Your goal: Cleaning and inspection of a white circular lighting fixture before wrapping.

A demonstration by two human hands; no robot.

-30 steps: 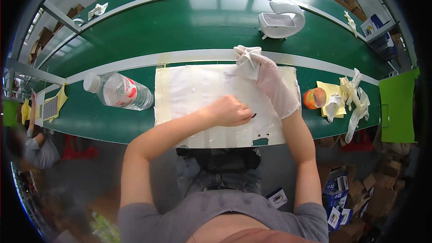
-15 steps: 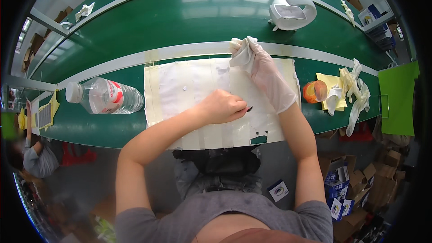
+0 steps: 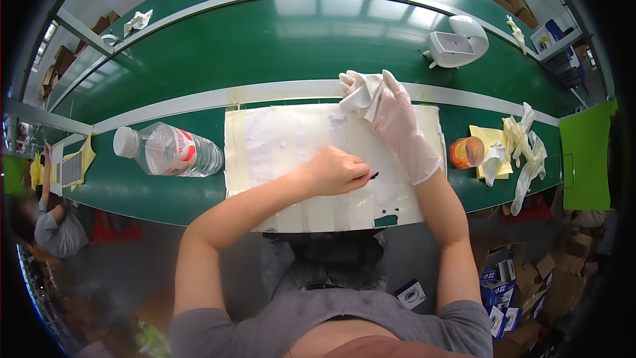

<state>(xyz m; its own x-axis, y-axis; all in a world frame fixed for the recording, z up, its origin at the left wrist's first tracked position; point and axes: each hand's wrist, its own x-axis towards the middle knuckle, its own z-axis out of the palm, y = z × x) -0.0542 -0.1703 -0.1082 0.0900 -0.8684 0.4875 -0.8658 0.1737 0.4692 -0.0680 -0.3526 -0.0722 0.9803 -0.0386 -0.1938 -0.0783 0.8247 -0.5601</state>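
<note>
- Currently, bare left hand (image 3: 338,171) low over the white mat (image 3: 285,140), fingers bunched, apparently pinching a dark scrap (image 3: 375,176) — too small to identify.
- Gloved right hand (image 3: 396,120) near the mat's far edge, fingers folded around a white cloth (image 3: 362,98).
- Mat flat on the green counter (image 3: 149,195); clear bottle (image 3: 175,151) to its left, orange jar (image 3: 466,152) to its right.
- Pale gloves (image 3: 527,162) beside the jar — partly over yellow cloth (image 3: 486,135).
</note>
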